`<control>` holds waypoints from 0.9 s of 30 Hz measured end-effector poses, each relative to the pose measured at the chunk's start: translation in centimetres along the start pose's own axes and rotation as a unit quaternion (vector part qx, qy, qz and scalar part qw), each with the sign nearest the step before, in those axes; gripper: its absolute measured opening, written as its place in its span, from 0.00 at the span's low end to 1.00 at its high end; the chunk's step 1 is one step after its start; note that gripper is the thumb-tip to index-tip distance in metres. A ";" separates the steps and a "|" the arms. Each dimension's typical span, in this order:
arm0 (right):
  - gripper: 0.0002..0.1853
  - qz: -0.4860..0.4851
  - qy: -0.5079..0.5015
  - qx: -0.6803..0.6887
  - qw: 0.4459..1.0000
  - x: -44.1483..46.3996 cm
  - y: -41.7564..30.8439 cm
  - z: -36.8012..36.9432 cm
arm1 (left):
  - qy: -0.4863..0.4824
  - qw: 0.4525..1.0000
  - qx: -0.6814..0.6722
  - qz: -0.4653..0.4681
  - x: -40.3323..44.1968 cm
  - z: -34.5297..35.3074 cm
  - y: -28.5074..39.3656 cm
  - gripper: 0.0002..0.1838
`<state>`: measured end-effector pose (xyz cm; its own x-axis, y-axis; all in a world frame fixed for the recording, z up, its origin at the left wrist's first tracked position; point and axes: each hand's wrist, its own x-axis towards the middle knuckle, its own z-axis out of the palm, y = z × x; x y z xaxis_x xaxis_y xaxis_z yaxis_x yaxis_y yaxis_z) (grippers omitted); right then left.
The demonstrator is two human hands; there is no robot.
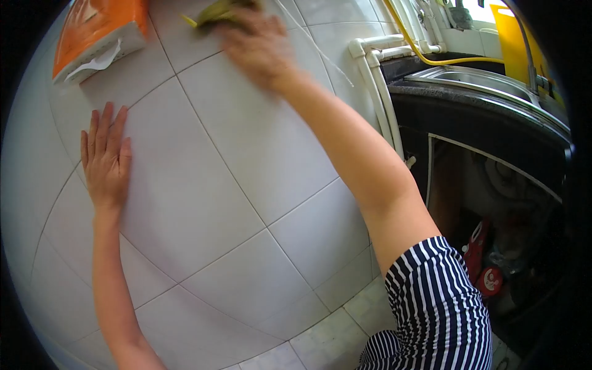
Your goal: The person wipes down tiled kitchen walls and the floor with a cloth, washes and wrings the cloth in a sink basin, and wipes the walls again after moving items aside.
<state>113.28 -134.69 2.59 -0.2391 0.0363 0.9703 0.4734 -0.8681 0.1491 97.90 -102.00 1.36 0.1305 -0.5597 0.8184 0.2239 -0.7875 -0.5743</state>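
My left hand (106, 161) lies flat against the white tiled wall (185, 185), its fingers stretched upward and holding nothing. Higher up, my right hand (262, 52) presses a yellow-green cloth (216, 13) to the tiles; hand and cloth are smeared by motion. The cloth is bunched under the fingers, and the fingertips are partly hidden near the top edge of the view. Above my left hand, an orange tissue pack (102, 31) is on the wall, with a white tissue (98, 63) sticking out of its underside.
White pipes (373, 80) run down the wall on the right, near a yellow hose (431, 60). Beyond them are a metal sink (475, 79) in a dark counter and a yellow board (515, 43). Under the counter, an open cabinet holds red items (490, 280). A thin white cord (317, 46) hangs beside my right hand.
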 end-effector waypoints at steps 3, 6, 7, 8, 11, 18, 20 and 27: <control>0.24 0.108 0.089 -0.155 0.978 -3.3 6.1 -3.2 | 0.001 1.000 -0.002 0.002 0.1 -0.1 0.0 0.25; 0.13 0.114 0.068 -0.173 0.976 -2.8 5.6 -4.2 | 0.005 1.000 -0.009 -0.002 0.2 -0.2 0.2 0.25; 0.11 0.079 0.047 -0.099 0.991 -2.3 3.7 -5.2 | 0.002 1.000 -0.008 -0.002 0.2 -0.3 0.2 0.25; 0.10 0.046 0.023 -0.024 0.998 -2.3 1.0 -5.5 | -0.004 1.000 -0.006 0.000 0.2 -0.3 0.2 0.25; 0.10 -0.157 0.011 0.159 0.975 -3.5 -4.9 -3.5 | 0.003 1.000 -0.008 0.005 0.1 -0.1 -0.1 0.25; 0.28 0.082 0.014 0.006 0.997 -1.4 8.4 -4.4 | 0.024 1.000 -0.001 0.014 0.1 0.4 -0.1 0.24; 0.34 0.261 -0.020 -0.054 0.964 -0.5 10.0 -4.5 | 0.022 1.000 0.001 0.016 0.1 0.3 -0.1 0.24; 0.25 -0.187 -0.077 0.144 0.969 -10.0 -6.0 -4.5 | 0.025 1.000 0.013 0.010 0.0 0.6 -0.4 0.24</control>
<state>108.99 -132.05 -8.90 -0.3200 0.4140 0.8521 0.6011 -0.6065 0.5204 98.38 -101.54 1.56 0.0865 -0.5873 0.8048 0.2468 -0.7700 -0.5884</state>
